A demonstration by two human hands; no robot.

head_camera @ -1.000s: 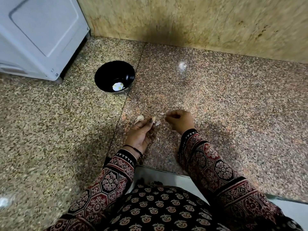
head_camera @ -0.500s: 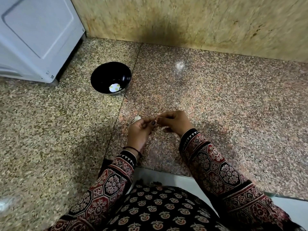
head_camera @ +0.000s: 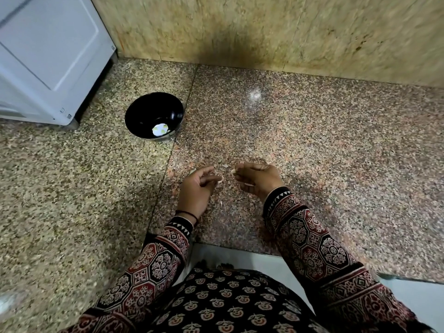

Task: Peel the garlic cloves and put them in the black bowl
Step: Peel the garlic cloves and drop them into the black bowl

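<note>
The black bowl (head_camera: 134,111) stands on the granite counter at the far left, with pale peeled cloves (head_camera: 160,130) at its bottom. My left hand (head_camera: 198,191) lies low over the counter, and its fingertips hold a pale garlic clove (head_camera: 219,179). A little to the right, my right hand (head_camera: 260,179) is curled and pinches a small pale scrap of garlic skin (head_camera: 232,171). Another clove (head_camera: 192,172) peeks out behind my left hand. The image is motion-blurred.
A white appliance (head_camera: 48,56) stands at the back left, close to the bowl. A yellowish stone wall (head_camera: 288,32) closes off the back. Small bits of skin (head_camera: 220,202) lie on the counter (head_camera: 336,152) near my hands. The counter's front edge runs just before my body.
My hands, joined at the clove half a second ago, have pulled apart. The right hand drew away to the right with a pale scrap, and the view shifted slightly.
</note>
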